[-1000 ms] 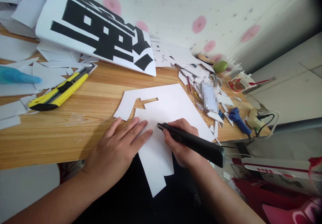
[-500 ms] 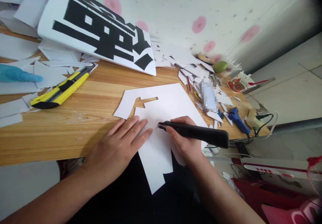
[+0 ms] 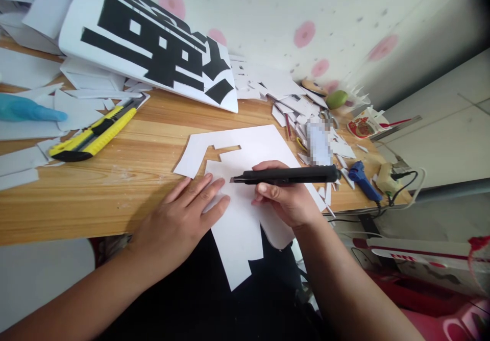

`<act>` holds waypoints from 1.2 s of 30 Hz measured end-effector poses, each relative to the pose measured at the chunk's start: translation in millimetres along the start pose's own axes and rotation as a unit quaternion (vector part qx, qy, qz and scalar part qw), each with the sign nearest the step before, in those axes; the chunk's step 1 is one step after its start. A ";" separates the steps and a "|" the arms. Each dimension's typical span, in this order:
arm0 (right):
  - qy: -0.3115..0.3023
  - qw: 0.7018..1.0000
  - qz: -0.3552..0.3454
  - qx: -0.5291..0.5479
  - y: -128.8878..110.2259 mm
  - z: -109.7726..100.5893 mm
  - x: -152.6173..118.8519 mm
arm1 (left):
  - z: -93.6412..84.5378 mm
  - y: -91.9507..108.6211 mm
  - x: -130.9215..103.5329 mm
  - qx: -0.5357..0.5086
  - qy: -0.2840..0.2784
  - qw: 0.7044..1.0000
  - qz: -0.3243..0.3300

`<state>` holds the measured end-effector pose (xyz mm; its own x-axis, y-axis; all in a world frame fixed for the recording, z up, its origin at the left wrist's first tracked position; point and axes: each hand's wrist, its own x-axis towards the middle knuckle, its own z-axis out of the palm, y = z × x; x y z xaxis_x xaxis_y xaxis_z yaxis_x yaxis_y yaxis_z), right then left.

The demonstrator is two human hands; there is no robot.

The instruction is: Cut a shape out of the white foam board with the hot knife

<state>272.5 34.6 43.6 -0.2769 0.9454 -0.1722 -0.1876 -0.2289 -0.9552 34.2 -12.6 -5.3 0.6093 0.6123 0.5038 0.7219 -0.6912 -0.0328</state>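
A white board sheet [image 3: 264,152] with pieces cut out of it lies on the wooden table, its near end jutting past the front edge over my lap. My left hand [image 3: 191,203] rests flat on the sheet's left part, fingers spread. In my right hand [image 3: 283,193] is a black utility knife [image 3: 283,175], held about level with its short blade pointing left, close to my left fingertips. Whether the blade touches the sheet I cannot tell.
A yellow utility knife [image 3: 97,129] lies at the left beside white scraps [image 3: 26,160]. Behind stands a white panel [image 3: 72,29] with large black characters. On the right are more offcuts [image 3: 294,103], a blurred phone-like object [image 3: 319,142], a blue glue gun [image 3: 363,181] and a power strip [image 3: 386,179].
My right hand has turned the black knife closer to level and shifted it slightly, its blade now further left and higher. My left hand has stayed in place on the sheet.
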 end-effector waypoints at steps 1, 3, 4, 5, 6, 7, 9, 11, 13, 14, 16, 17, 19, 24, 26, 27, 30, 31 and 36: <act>-0.015 1.000 0.019 0.010 -0.4 0.7 0.8 | 0.1 0.1 -0.2 0.001 0.000 1.000 0.000; -0.029 0.999 0.039 0.023 -0.4 1.4 2.5 | 0.3 0.5 -0.6 0.001 -0.003 1.000 -0.002; -0.024 0.999 0.037 0.023 -0.1 1.5 3.7 | 0.3 0.7 -0.8 0.001 -0.004 1.000 -0.001; -0.014 0.999 0.028 0.018 0.5 1.3 5.3 | 0.2 0.9 -0.8 0.001 -0.005 1.000 -0.001; 0.000 1.000 0.016 0.010 1.1 1.1 7.1 | 0.0 1.1 -0.8 0.001 -0.004 1.000 -0.001; 0.014 1.000 0.005 0.001 1.9 0.7 9.2 | -0.2 1.2 -0.8 0.002 -0.003 1.000 -0.001; 0.033 0.999 -0.004 -0.009 3.1 -0.1 13.6 | -0.7 1.2 -0.5 0.003 0.001 1.000 -0.002; 0.044 0.999 0.000 -0.009 3.8 -1.1 17.3 | -1.2 1.0 -0.1 0.004 0.006 1.000 -0.003; 0.052 0.999 0.004 -0.010 3.9 -2.0 19.9 | -1.5 0.7 0.4 0.005 0.007 1.000 0.001; 0.054 0.998 0.005 -0.014 3.8 -2.6 20.6 | -1.5 0.6 0.6 0.007 0.008 1.000 0.002; 0.055 0.998 0.006 -0.028 3.5 -3.9 21.4 | -1.3 0.4 1.1 0.008 0.008 1.000 0.003; 0.055 0.998 0.007 -0.035 3.4 -4.6 21.5 | -1.2 0.4 1.3 0.007 0.008 1.000 0.003; 0.051 0.998 0.007 -0.045 3.1 -6.0 21.4 | -0.9 0.3 1.5 0.004 0.008 1.000 0.002; 0.038 0.998 0.006 -0.046 1.6 -6.8 20.9 | -0.8 0.6 1.5 0.002 0.008 1.000 0.002; 0.036 0.998 0.006 -0.046 1.1 -6.3 21.1 | -0.8 0.6 1.5 0.003 0.007 1.000 0.001; 0.034 0.998 0.007 -0.045 1.0 -6.1 21.4 | -0.8 0.6 1.5 0.003 0.007 1.000 0.000; 0.023 0.998 0.004 -0.051 0.9 -6.8 22.2 | -1.0 0.6 1.4 0.002 0.009 1.000 -0.002; 0.018 0.998 0.004 -0.057 0.6 -7.4 22.4 | -1.2 0.6 1.4 0.002 0.008 1.000 -0.001; -0.020 0.992 -0.008 -0.127 -5.2 -7.3 22.3 | -2.1 0.6 0.8 0.004 0.002 1.000 0.001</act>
<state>274.2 58.6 43.0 -0.3139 0.9374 -0.1508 0.0487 -0.1427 -0.9886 34.5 -13.3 -3.0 0.6104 0.6091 0.5064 0.7224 -0.6903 -0.0405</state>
